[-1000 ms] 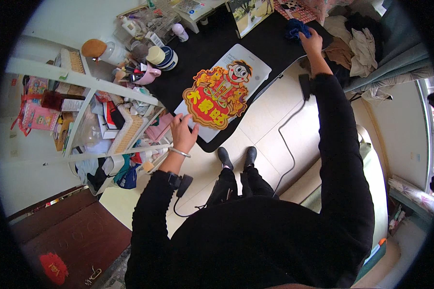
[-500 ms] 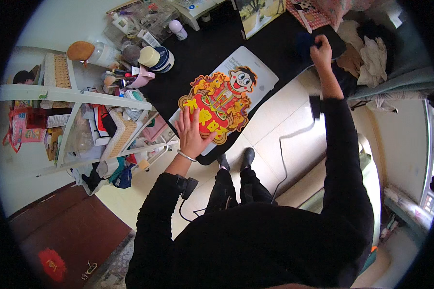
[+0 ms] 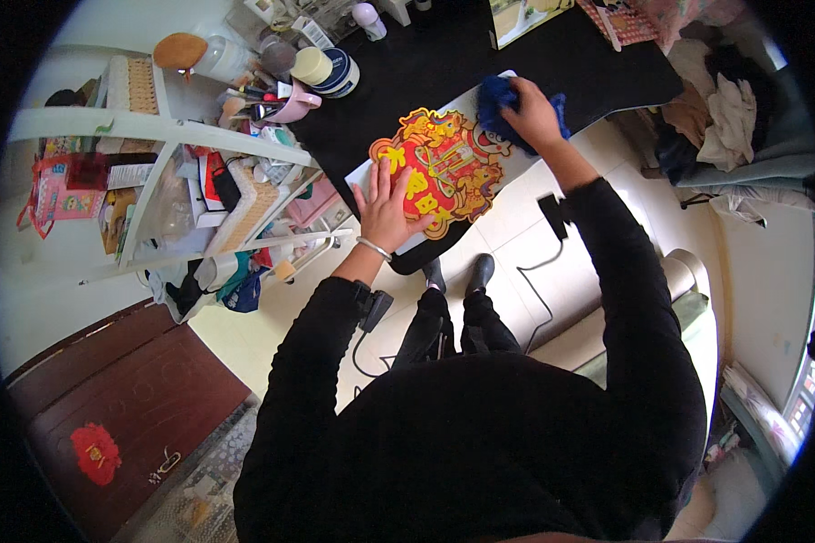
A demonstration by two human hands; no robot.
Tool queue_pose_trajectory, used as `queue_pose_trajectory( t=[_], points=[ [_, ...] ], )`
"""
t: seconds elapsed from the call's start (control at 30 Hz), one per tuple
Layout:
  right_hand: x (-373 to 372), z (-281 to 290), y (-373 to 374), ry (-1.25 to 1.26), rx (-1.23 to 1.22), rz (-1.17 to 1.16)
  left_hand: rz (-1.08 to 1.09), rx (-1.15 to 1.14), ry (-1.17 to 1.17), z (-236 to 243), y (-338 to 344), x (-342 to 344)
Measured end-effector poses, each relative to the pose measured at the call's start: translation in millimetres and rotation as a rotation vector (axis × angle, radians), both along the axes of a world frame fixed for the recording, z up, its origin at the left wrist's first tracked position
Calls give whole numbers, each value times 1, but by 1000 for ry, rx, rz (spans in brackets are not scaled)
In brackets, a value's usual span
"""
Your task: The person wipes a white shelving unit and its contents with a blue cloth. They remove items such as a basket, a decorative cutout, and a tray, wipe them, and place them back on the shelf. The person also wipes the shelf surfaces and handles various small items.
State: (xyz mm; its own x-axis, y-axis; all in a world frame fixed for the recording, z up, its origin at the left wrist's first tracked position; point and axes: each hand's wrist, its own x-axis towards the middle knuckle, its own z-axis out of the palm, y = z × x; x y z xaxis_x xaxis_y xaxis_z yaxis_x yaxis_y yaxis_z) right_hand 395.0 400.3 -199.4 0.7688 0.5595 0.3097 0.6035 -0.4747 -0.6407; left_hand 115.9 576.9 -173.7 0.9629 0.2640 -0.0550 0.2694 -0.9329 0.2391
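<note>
On the black tabletop [image 3: 417,72] lies a flat white sheet or package [image 3: 364,177], with a red and yellow cartoon cut-out decoration [image 3: 439,172] on it. My left hand [image 3: 391,210] rests with fingers spread over the decoration's near left edge. A dark blue cloth [image 3: 495,101] is bunched under my right hand [image 3: 534,116], whose fingers close around it. The cloth touches the far right end of the white sheet and covers part of the decoration's cartoon face. A silver bangle circles my left wrist, and a black device with a cable is strapped to each forearm.
A pink cup of makeup brushes [image 3: 294,101], a dark blue jar [image 3: 340,74] and a white bottle [image 3: 369,20] stand at the table's far left. White shelves [image 3: 199,136] hold many items. Clothes [image 3: 724,118] are piled at right. A framed picture [image 3: 527,20] stands behind.
My right hand has swept left with the blue cloth from the table's right side onto the white sheet. My left hand stays pressed on the decoration. The whole view has shifted slightly.
</note>
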Motion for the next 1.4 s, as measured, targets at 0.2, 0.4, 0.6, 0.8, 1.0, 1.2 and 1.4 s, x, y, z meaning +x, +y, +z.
queue_pose_trajectory(
  t=[0.2,0.4,0.6,0.8,1.0,1.2,1.4],
  points=[
    [-58,83,-54,302,274,-469,18,-99,-158,-1,16,-13],
    [-197,63,95,53,-28,130,-37,-64,-32,-27,33,-36],
    [-152,9,68,-255,-243,-21,67,-35,-2,-26,29,-34],
    [-69,64,6,-24,-160,-465,73,-82,24,-18,29,-34],
    [-217,38,99,69,-219,226,-73,434,-20,-27,30,-32],
    [-80,10,-22,-72,-554,-276,30,-69,39,-21,33,-39],
    [-11,93,-26,-154,87,-454,49,-46,68,-19,31,-38]
  ],
)
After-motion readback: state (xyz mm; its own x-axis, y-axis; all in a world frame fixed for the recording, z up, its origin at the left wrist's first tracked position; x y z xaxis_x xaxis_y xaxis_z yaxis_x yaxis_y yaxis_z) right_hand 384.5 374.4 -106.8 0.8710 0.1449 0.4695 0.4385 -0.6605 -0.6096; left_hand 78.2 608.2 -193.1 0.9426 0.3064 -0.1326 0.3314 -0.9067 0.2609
